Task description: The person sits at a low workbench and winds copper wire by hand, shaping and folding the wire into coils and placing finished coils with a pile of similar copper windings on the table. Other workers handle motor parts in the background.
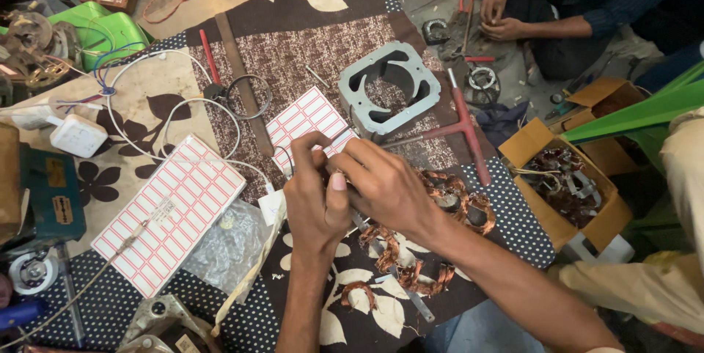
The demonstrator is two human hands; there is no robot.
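Observation:
My left hand (315,195) and my right hand (385,184) meet over a brown patterned cloth (323,38). The left fingertips are pinched against the right fingers just below a small sheet of red-bordered labels (304,118); whatever lies between them is hidden. My right hand curls over a bundle of copper windings (458,199) that sticks out to its right. More loose copper coils (400,269) and a flat metal strip (400,298) lie under my forearms.
A grey square metal motor frame (385,85) and a red T-handle tool (466,129) lie beyond my hands. A larger label sheet (172,210), a white cable and a plastic bag (231,243) are at left. A cardboard box of parts (568,184) stands right. Another person's hands (499,19) work top right.

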